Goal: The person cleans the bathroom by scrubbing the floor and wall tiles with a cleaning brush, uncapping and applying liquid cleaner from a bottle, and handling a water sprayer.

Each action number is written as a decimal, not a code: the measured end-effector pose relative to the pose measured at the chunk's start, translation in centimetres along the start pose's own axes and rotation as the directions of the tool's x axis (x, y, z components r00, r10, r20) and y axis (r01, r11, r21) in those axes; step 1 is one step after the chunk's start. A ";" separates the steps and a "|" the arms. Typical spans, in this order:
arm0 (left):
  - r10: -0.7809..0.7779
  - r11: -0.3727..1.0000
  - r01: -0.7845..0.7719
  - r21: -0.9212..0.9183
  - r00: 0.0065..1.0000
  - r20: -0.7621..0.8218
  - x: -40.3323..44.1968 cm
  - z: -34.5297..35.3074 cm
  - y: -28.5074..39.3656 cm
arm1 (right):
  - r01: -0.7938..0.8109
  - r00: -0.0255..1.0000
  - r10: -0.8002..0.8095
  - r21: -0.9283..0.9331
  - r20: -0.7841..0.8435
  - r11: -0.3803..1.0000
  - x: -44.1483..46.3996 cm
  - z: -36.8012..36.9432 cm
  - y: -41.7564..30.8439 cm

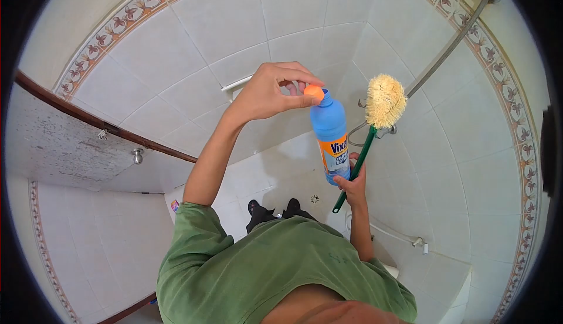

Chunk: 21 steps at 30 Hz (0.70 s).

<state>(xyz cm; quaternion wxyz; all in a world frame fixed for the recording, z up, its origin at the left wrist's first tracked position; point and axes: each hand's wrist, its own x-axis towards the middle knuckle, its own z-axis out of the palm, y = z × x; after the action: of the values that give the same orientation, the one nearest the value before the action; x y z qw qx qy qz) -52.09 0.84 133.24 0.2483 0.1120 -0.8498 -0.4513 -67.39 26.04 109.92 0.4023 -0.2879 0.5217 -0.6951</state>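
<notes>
My left hand (267, 94) pinches an orange bottle cap (315, 93) between thumb and fingers, right at the mouth of a blue cleaner bottle (329, 119). The bottle's dark blue neck shows beside the cap, so the cap is off it. Low on the bottle, my right hand (355, 188) is closed round its base. The same hand also grips the green handle of a scrubbing brush (385, 102). Its pale yellow bristle head points up, to the right of the bottle. The bottle stands nearly upright, with an orange and blue label facing me.
White tiled walls (223, 25) surround me. A door (64, 142) with a metal knob (138, 155) is at the left. A shower hose (451, 45) hangs at the right, near a wall tap (387, 130). A floor drain (315, 199) lies near my shoes (293, 205).
</notes>
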 end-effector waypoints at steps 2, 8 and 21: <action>0.000 0.996 0.002 0.084 1.000 -0.017 -0.3 0.5 0.0 | 0.041 0.999 -0.040 -0.028 0.011 0.999 0.2 0.1 0.1; -0.095 0.995 0.097 0.035 0.995 -0.041 -1.1 0.5 -1.2 | 0.029 0.999 -0.028 -0.032 0.023 0.999 -0.1 0.4 0.0; -0.406 0.851 0.431 0.301 0.902 -0.143 -1.4 2.2 -0.4 | 0.151 0.988 -0.144 -0.170 0.050 0.974 0.5 -0.3 2.3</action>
<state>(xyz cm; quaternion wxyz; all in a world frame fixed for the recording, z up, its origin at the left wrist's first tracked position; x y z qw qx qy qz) -52.03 2.83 131.44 0.1535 0.3504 -0.8577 -0.3434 -67.32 25.48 107.60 0.3328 -0.3726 0.5498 -0.6694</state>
